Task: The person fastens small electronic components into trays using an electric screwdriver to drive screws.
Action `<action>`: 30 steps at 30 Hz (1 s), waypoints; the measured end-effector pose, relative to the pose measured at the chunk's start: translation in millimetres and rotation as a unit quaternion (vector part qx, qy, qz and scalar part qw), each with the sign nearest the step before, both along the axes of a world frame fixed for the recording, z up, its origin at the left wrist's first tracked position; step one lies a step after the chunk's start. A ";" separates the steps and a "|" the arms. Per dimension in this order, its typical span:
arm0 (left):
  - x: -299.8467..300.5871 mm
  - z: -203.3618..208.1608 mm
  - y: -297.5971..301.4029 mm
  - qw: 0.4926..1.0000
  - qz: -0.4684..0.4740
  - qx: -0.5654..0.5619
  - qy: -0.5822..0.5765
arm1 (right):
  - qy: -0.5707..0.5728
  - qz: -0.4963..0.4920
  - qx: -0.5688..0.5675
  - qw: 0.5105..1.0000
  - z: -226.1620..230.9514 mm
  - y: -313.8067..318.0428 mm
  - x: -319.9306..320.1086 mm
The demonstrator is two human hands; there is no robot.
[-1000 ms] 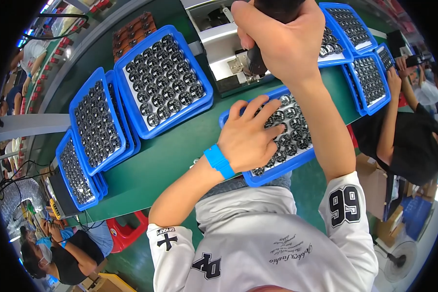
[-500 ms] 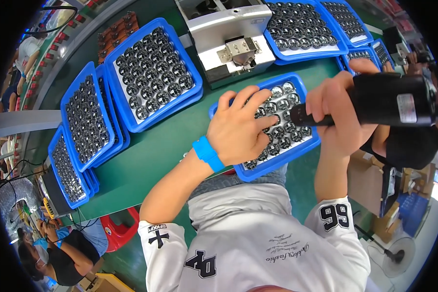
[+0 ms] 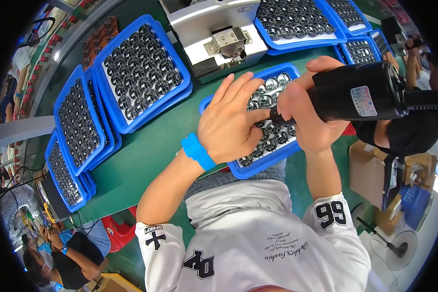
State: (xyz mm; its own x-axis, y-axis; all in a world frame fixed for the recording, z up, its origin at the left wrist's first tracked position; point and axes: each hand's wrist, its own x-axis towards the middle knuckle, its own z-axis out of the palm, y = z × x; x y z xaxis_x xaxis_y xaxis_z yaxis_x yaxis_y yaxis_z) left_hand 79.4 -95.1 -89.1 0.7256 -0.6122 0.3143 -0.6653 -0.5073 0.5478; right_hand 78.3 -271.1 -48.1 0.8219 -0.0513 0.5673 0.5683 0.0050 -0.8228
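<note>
A black electric screwdriver lies almost level in my right hand, fingers wrapped round its front part. Its dark tip points left, right by the index fingertip of my left hand. That left hand lies spread over a blue tray, fingers stretched out, with a blue band at the wrist. Rows of small, round, shiny dark parts sit on the tray's white liner. My left palm and fingers cover the tray's left side. Whether the tip touches a part cannot be made out.
Stacked blue trays of similar parts stand at the left, with more trays at the back right. A silver metal machine stands behind my tray. A person sits at the lower left; cardboard boxes stand at the right.
The screwdriver and my right hand have moved left, bringing the tip to my left index finger. The left hand stays spread over the tray. The whole view has shifted slightly.
</note>
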 end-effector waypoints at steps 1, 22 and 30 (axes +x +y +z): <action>0.3 -1.0 0.2 1.000 -0.001 -0.001 0.002 | 0.000 -0.004 0.010 1.000 -2.2 1.4 0.2; 1.3 0.6 1.6 1.000 -0.004 0.010 0.010 | -0.015 0.033 0.017 0.999 -5.7 5.7 -0.2; 1.6 0.5 0.7 1.000 -0.005 0.010 0.010 | -0.007 0.029 -0.007 1.000 -4.9 4.3 -1.4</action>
